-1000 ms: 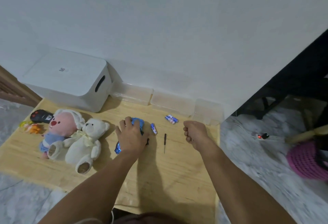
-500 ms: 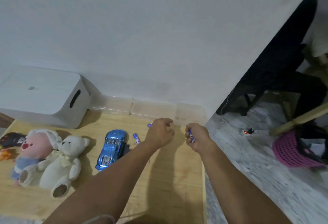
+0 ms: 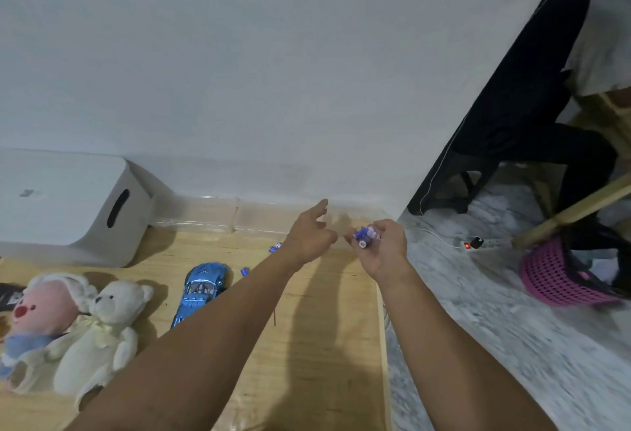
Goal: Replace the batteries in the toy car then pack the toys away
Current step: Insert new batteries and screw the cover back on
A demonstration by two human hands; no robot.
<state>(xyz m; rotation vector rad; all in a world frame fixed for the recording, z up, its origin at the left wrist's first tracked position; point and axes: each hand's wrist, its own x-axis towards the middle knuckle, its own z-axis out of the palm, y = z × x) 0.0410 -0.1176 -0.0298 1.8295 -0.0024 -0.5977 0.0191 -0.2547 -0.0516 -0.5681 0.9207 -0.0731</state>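
The blue toy car (image 3: 201,289) lies on the wooden table (image 3: 324,355), left of my left forearm. My right hand (image 3: 384,249) grips a small bunch of blue batteries (image 3: 364,236) above the table's far right corner. My left hand (image 3: 312,236) hovers just left of it, index finger stretched toward the wall, the other fingers loosely curled, nothing seen in it. Two more blue batteries (image 3: 276,247) (image 3: 244,271) lie on the table near the car. A thin screwdriver (image 3: 274,316) shows partly beside my left arm.
A pink plush (image 3: 41,311) and a white teddy bear (image 3: 102,331) lie at the left. A white lidded storage box (image 3: 65,205) stands at the back left, with clear plastic containers (image 3: 205,213) along the wall. On the floor to the right are a power strip (image 3: 474,243) and a pink basket (image 3: 560,273).
My left hand left the car, went to the batteries at the back and now points its index finger out. My right hand has picked up batteries and holds them higher. The camera has tilted up.
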